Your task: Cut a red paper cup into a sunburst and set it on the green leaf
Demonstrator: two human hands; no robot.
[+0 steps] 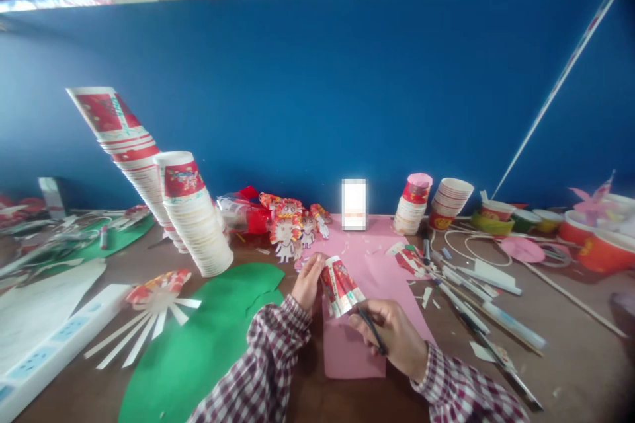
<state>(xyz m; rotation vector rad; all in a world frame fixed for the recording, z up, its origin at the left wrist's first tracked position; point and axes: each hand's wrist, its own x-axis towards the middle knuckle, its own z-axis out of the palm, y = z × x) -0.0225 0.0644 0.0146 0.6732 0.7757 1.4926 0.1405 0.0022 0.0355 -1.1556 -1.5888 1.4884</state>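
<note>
My left hand [308, 283] pinches the upper left edge of a red-and-white printed paper cup [340, 285], held tilted above a pink sheet [354, 358]. In my right hand [394, 334] is a pair of dark-handled scissors [371, 329], close against the cup's lower right edge. My fingers and the cup hide most of the blades. Paper cut-out figures [290, 231] with red and orange heads stand just beyond my left hand. To the left, a large green paper shape [198, 337] lies near my left sleeve, beside a cup cut into white strips [157, 301].
Two tall stacks of paper cups [186, 211] lean at the left, near a white power strip [64, 344]. Shorter cup stacks [415, 205] stand at the back right. Pens, brushes and paper scraps [476, 304] clutter the right side. A blue partition [307, 92] closes off the back.
</note>
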